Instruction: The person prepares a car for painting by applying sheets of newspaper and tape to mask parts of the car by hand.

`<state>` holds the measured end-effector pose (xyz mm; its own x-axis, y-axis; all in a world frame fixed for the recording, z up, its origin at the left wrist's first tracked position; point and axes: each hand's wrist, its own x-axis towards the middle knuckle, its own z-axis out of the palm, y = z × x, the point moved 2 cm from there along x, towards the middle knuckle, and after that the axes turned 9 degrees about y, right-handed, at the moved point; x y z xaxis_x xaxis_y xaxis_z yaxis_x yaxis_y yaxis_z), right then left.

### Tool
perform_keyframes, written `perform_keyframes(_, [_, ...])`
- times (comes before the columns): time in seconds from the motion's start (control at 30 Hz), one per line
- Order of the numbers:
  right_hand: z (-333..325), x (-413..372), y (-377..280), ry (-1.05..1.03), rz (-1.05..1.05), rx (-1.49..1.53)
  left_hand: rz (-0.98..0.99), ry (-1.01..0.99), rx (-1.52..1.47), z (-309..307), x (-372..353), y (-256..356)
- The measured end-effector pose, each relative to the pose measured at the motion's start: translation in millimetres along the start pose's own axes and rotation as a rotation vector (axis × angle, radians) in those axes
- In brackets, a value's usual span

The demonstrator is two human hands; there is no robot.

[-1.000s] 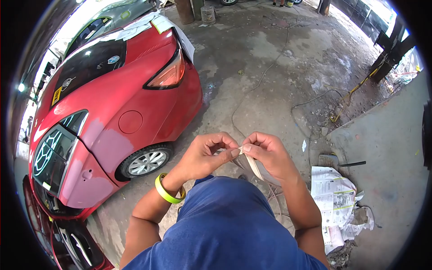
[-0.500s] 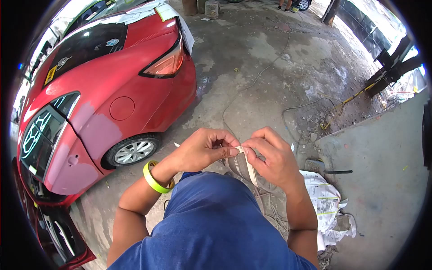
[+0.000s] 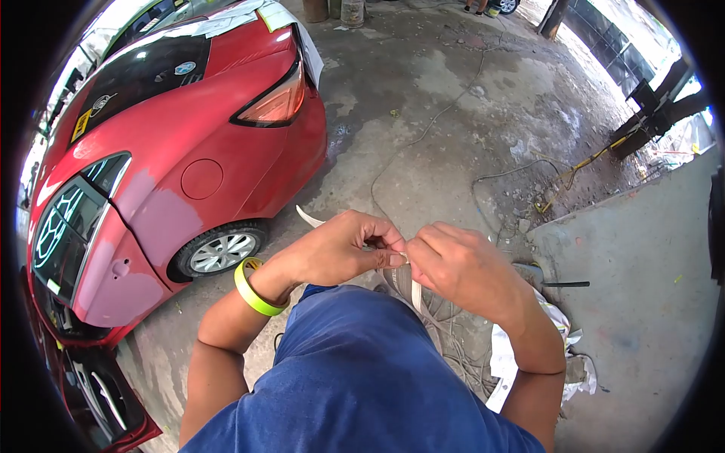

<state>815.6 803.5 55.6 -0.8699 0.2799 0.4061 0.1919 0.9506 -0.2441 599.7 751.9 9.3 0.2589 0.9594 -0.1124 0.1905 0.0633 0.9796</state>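
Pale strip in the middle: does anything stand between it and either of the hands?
Nothing visible does. The left hand pinches the pale strip directly, and the right hand holds it close beside, its fingertips partly hidden.

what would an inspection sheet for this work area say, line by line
surface: stained concrete floor, dark in patches
things in hand: pale strip, part hidden by the hands
hands: left hand and right hand pinching the strip, fingertips close together
clutter: crumpled white paper by the right forearm; sheets on the red car
cables: tangled lines on the floor, cable or hose unclear
surroundings: car's side has pink patches; dark post; person's legs far off
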Motion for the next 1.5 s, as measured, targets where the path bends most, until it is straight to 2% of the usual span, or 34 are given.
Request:
perform_keyframes(0.17, [10.0, -3.4, -3.0, 0.136, 0.021, 0.034, -0.003, 0.014, -0.055, 0.7, -5.8, 2.8])
perform_keyframes(0.27, [19.1, -13.4, 7.8, 0.224, 0.289, 0.343, -0.090, 0.014, -0.169, -2.1, -10.7, 4.1])
perform_keyframes(0.37, [11.8, -12.8, 7.1, 0.339, 0.331, 0.334, -0.106, 0.026, -0.184, -5.1, -14.5, 3.2])
perform_keyframes(0.47, [1.2, -8.8, 0.8, 0.265, 0.167, 0.175, -0.094, 0.014, -0.164, 0.3, -12.7, 3.6])
perform_keyframes(0.53, [-1.9, -7.6, -1.0, 0.220, 0.124, 0.156, -0.106, 0.029, -0.203, 3.0, -11.6, 3.4])
perform_keyframes(0.73, [-12.0, -1.0, -9.4, 0.065, -0.004, 0.021, -0.044, 0.016, -0.041, 4.5, -12.0, 9.5])
perform_keyframes(0.87, [-9.4, 2.8, -13.4, -0.014, -0.052, -0.049, -0.116, 0.027, -0.006, 6.6, -12.8, 18.2])
perform_keyframes(1.17, [5.7, -2.9, -0.1, 0.067, -0.046, 0.176, -0.218, -0.001, -0.140, 8.8, -16.6, 9.0])
perform_keyframes(1.27, [9.9, -9.2, 11.9, 0.122, 0.170, 0.420, -0.186, -0.005, -0.265, 6.4, -18.1, 6.8])
perform_keyframes(1.37, [2.0, -9.4, 9.0, 0.236, 0.284, 0.465, -0.151, 0.006, -0.250, 3.8, -19.7, 11.4])
perform_keyframes(1.5, [-13.7, -8.2, 0.4, 0.229, 0.230, 0.291, -0.141, 0.014, -0.197, 6.6, -17.5, 13.8])
